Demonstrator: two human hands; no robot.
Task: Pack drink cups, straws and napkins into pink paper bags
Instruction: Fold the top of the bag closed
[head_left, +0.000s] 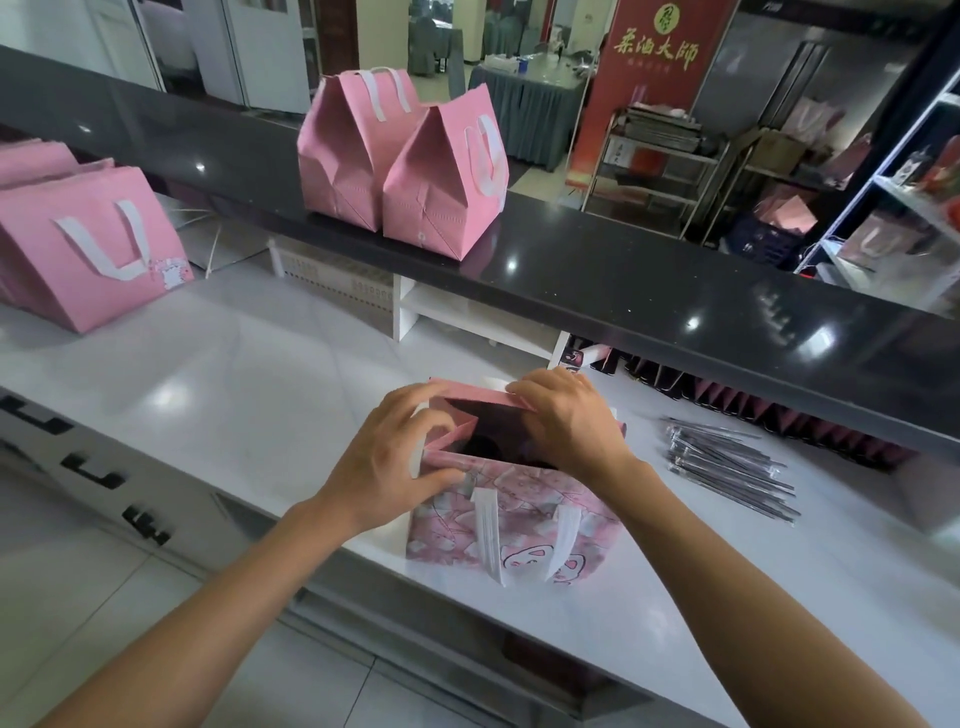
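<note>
Both hands, left hand (387, 462) and right hand (563, 415), pinched the rim of the printed pink paper bag (511, 512) standing on the white tabletop (234, 395); folding it shut would need even, level creases.

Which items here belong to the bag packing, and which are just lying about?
Part of the job:
open pink bag, held at its rim by left hand and right hand
wrapped straws
two folded-shut bags
flat bag stack

Lying about:
red banner
metal rack
</note>
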